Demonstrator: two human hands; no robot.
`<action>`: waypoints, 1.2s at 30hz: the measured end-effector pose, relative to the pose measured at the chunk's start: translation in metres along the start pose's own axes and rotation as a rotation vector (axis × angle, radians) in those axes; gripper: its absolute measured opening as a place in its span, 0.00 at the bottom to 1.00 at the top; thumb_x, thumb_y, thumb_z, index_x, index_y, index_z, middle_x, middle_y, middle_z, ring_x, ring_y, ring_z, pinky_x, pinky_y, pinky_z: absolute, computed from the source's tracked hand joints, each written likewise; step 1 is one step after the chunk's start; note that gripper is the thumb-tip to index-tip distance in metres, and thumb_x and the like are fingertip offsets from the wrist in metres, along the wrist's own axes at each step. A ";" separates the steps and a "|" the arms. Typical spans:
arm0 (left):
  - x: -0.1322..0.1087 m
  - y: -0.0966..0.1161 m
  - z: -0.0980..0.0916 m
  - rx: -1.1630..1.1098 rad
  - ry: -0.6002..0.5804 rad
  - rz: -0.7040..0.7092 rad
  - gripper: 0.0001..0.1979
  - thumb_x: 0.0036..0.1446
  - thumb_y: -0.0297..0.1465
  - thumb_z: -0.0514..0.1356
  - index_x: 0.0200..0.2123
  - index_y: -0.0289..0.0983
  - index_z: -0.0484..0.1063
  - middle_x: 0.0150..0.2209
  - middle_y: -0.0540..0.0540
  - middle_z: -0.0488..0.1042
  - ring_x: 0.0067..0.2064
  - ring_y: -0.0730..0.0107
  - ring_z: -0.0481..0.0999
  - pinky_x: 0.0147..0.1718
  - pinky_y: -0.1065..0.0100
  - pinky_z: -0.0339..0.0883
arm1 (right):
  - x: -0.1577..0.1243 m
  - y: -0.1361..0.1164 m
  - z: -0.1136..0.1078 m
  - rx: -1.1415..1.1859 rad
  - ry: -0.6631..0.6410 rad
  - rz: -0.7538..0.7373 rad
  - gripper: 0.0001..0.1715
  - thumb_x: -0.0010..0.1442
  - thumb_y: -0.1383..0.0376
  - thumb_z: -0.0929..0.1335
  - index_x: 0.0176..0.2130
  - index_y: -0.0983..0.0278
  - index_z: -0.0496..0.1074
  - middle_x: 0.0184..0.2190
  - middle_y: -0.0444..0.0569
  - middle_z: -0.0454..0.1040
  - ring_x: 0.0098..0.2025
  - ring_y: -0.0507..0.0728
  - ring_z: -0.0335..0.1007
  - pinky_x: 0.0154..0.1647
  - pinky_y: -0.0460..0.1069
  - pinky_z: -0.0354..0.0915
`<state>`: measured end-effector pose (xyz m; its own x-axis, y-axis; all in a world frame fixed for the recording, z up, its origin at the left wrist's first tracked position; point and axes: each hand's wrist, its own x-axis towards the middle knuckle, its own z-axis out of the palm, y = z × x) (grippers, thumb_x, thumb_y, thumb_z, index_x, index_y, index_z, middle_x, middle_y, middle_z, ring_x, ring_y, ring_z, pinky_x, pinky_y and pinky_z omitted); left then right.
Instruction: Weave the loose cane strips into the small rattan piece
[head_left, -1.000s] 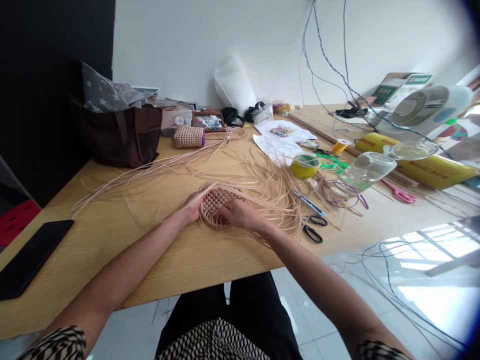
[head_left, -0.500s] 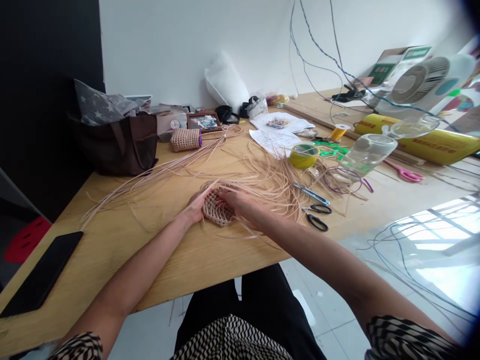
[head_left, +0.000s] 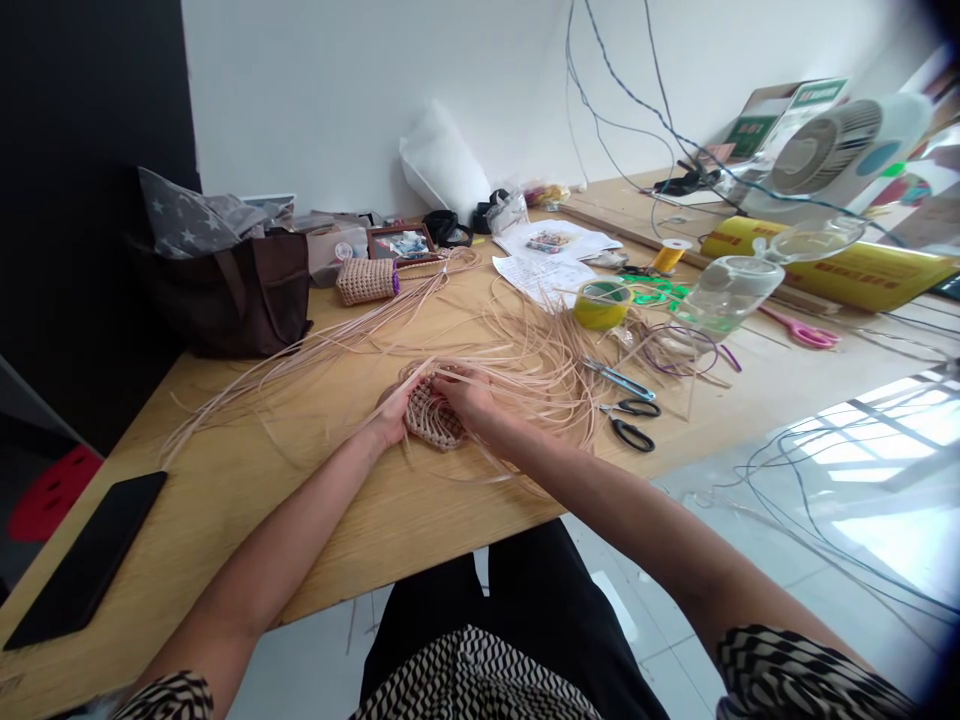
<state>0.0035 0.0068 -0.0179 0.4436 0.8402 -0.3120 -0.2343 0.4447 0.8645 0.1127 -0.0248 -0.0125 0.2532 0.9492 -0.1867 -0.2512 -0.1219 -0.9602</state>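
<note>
A small woven basket piece (head_left: 435, 418) in pinkish-beige strips sits near the table's front edge, between my hands. My left hand (head_left: 392, 415) is closed around its left side, the thumb along the upper rim. On the right, my right hand (head_left: 470, 395) has its fingers closed at the rim and inner weave; exactly which strip they pinch is hidden. Long loose strips (head_left: 536, 375) fan out from the piece to the right and back. Behind it lies a finished-looking woven basket (head_left: 367, 281) with a purple edge and long strips trailing left.
Black-handled scissors (head_left: 631, 432) and a blue cutter (head_left: 621, 379) lie right of the strips. Beyond are yellow tape (head_left: 602, 305), a clear bottle (head_left: 731, 290) and pink scissors (head_left: 801, 329). A black phone (head_left: 88, 560) lies front left, a dark bag (head_left: 225, 295) behind it.
The camera view has shifted slightly. My right hand has turned a little at the rim, its fingers drawn closer to the weave; my left hand keeps its hold.
</note>
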 end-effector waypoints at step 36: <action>-0.004 0.002 0.008 -0.092 0.113 -0.046 0.10 0.58 0.31 0.55 0.30 0.34 0.74 0.27 0.47 0.79 0.36 0.66 0.79 0.46 0.62 0.70 | 0.004 0.000 -0.008 -0.252 -0.034 -0.048 0.08 0.51 0.68 0.67 0.35 0.67 0.73 0.26 0.45 0.75 0.20 0.47 0.65 0.21 0.41 0.62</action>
<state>0.0079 0.0018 -0.0117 0.3565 0.8457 -0.3972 -0.2970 0.5056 0.8100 0.1207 -0.0237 -0.0148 0.2261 0.9645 -0.1366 0.0022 -0.1407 -0.9900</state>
